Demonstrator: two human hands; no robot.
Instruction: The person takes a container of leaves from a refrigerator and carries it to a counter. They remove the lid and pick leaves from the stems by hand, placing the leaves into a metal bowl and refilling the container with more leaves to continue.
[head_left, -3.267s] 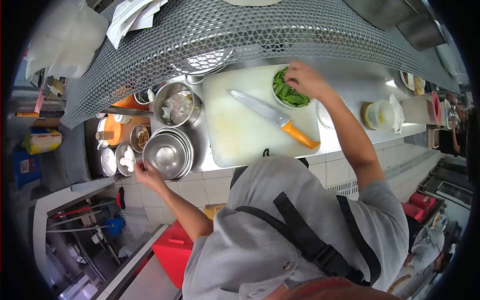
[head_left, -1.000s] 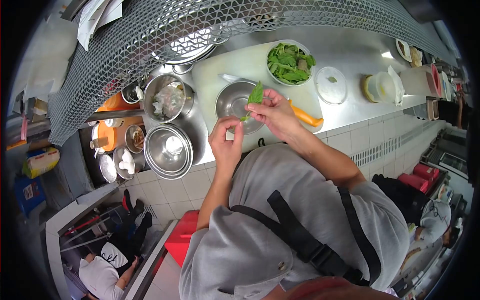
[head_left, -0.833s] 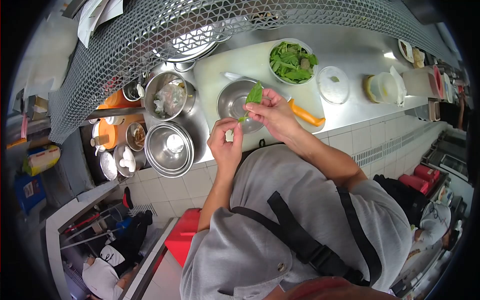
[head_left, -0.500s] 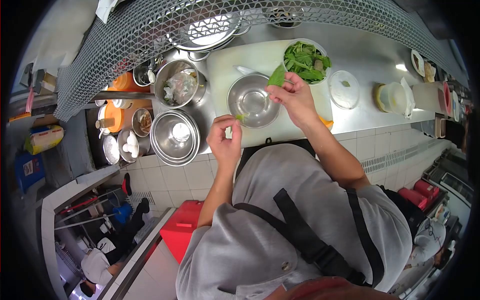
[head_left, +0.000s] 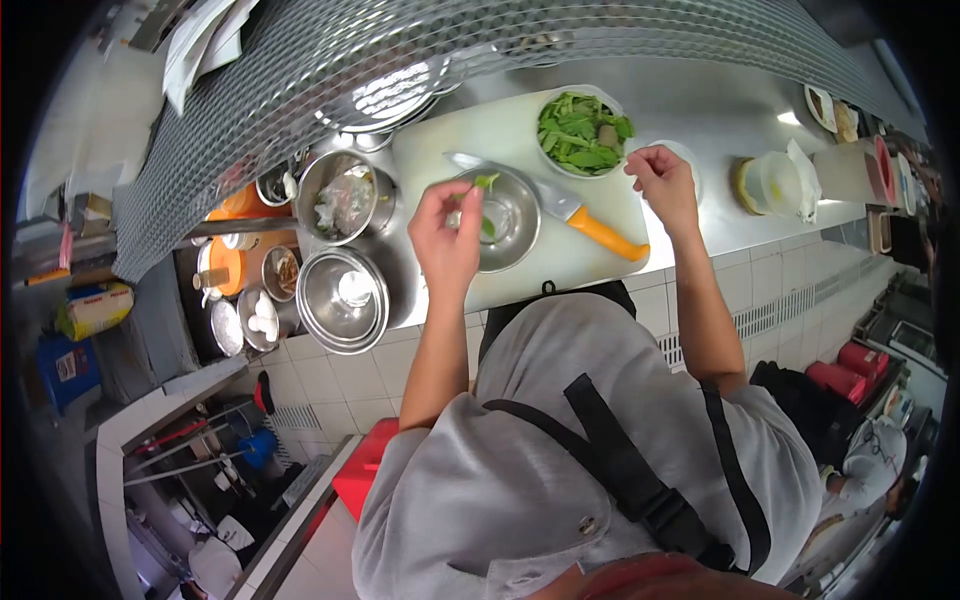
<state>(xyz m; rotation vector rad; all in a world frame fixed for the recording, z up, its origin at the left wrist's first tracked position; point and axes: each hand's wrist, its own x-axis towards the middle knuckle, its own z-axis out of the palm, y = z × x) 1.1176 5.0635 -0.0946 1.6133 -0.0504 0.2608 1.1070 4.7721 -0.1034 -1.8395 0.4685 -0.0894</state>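
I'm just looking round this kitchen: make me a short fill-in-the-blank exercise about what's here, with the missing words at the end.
1. The small green leaf above the metal bowl is pinched in the person's ____ hand.
2. The knife on the cutting board has an ____ handle.
3. The larger heap of green leaves lies to the person's ____ of the metal bowl.
4. The person's shirt is ____.

Missing words: left; orange; right; grey.
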